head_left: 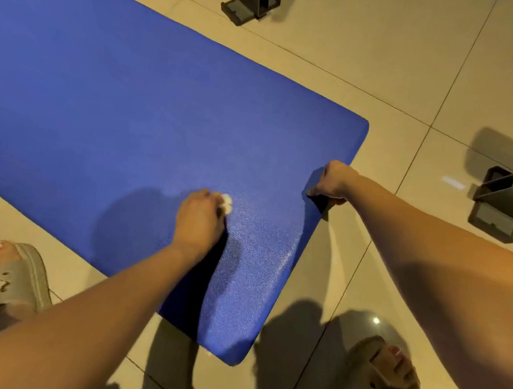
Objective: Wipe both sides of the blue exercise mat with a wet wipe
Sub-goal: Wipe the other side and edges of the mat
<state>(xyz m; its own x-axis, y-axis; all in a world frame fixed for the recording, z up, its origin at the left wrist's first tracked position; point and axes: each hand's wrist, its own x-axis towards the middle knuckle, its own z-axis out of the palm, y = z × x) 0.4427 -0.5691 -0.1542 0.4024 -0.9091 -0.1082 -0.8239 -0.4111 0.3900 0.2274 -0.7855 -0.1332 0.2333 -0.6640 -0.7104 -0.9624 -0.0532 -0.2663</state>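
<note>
The blue exercise mat (135, 96) lies flat on the tiled floor (406, 83), with a wet sheen only at its near end. There the left hand (198, 218) pinches the wet wipe (226, 203) in curled fingers, and the right hand (334, 181) grips the mat's edge. Most of the wiping likely remains.

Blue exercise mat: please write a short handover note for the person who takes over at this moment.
The blue exercise mat lies on the tiled floor.
The left hand holds the white wet wipe against its top face.
The right hand grips its end edge.
Done: a shiny patch near that end looks wiped.
Left: the rest of this face, then the other side.
</note>
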